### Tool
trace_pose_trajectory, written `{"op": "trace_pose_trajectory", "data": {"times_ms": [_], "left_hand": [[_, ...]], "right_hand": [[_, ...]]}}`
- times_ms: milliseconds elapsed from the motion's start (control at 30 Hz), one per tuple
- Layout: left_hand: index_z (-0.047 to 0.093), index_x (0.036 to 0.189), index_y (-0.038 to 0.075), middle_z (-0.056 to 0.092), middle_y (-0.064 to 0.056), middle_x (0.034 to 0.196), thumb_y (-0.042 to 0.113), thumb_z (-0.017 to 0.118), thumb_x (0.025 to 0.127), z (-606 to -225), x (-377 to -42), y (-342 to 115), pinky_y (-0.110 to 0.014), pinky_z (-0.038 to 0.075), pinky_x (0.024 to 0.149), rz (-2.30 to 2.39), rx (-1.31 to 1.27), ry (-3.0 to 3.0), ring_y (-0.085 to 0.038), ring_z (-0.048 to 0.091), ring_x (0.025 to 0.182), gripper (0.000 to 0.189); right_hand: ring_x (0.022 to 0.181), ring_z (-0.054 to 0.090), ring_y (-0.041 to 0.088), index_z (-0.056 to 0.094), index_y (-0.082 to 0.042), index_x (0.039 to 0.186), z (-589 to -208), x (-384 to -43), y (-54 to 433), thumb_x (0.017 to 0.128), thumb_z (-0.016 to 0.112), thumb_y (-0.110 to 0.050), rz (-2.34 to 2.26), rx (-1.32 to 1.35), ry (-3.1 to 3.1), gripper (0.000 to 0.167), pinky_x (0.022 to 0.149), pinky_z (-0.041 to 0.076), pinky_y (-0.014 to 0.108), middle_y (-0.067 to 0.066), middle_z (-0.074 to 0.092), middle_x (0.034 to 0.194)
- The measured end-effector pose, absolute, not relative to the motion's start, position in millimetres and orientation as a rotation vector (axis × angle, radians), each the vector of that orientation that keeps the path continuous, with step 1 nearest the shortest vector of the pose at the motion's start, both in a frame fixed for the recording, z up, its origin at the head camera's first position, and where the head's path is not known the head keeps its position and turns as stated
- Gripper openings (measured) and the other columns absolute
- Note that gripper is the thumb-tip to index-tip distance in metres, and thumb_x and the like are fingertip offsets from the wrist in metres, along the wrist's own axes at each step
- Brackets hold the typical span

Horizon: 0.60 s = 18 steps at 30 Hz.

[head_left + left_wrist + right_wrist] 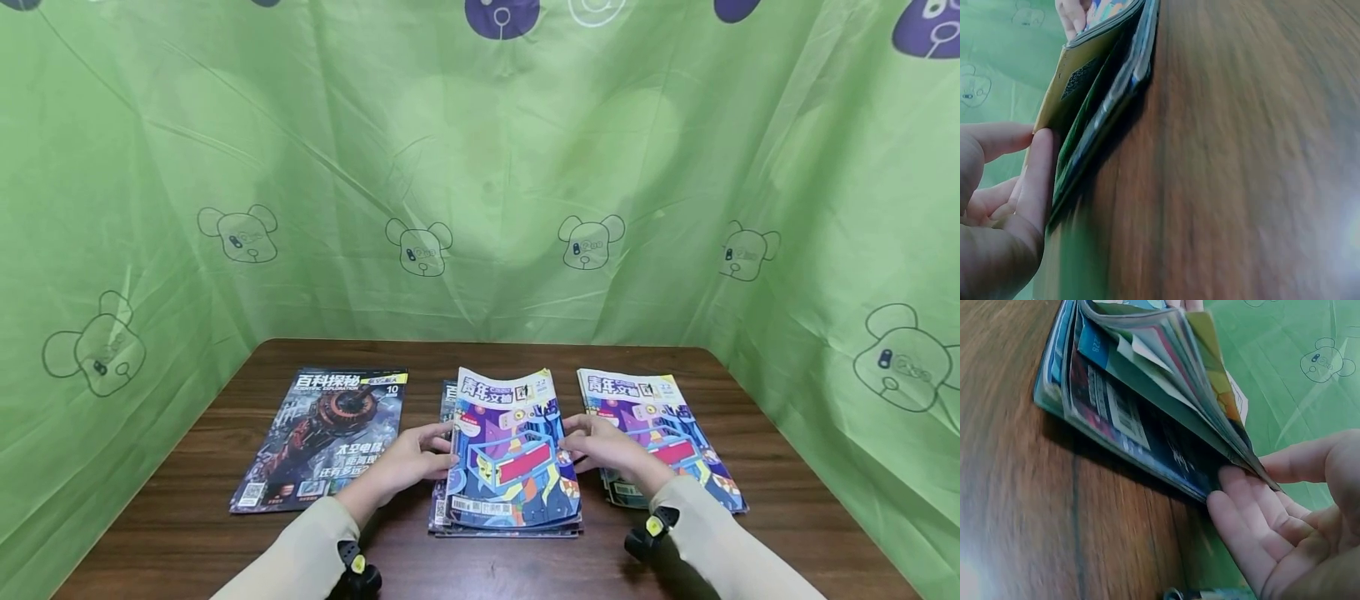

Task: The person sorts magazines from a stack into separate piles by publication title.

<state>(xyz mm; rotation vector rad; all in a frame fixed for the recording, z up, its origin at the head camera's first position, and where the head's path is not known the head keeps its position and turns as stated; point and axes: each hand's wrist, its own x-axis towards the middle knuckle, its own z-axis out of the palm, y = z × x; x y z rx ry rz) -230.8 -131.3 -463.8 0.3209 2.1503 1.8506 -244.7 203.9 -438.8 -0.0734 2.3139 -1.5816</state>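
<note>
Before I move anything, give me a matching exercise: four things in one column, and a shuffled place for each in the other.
Things:
1. Left hand
2. Dark magazine with the red ring
3. Right hand
4. Green curtain

Places:
A. At the right edge of the middle magazine
B. Behind the wooden table
C. At the left edge of the middle magazine
D. Flat on the left side of the wooden table

Right pairs: 1-C; 2-D; 3-A; 4-B
</note>
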Motion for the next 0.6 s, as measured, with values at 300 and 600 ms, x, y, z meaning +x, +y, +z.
{"op": "trace_pose_trajectory", "data": {"times_ms": [300,600], "left_hand": [[0.045,0.147,-0.004,0.063,-0.022,0.117,0.007,0.074,0.09,-456,-239,-113,-0.038,0.061,0.079,1.908,0.35,2.13,-0.026,0.071,0.088,0.065],[0.048,0.146,-0.001,0.063,-0.02,0.117,0.006,0.073,0.092,-451,-245,-83,-0.037,0.06,0.081,1.942,0.357,2.096,-0.026,0.07,0.093,0.06]], "right_hand": [[0.083,0.065,0.026,0.043,0.013,0.139,-429,-246,227,0.095,0.067,-0.013,-1.565,-0.096,2.372,0.056,0.072,0.062,0.042,0.018,0.065,0.105],[0.087,0.063,0.025,0.04,0.01,0.145,-419,-241,253,0.098,0.065,-0.021,-1.478,-0.051,2.47,0.061,0.074,0.061,0.042,0.017,0.063,0.11]]}}
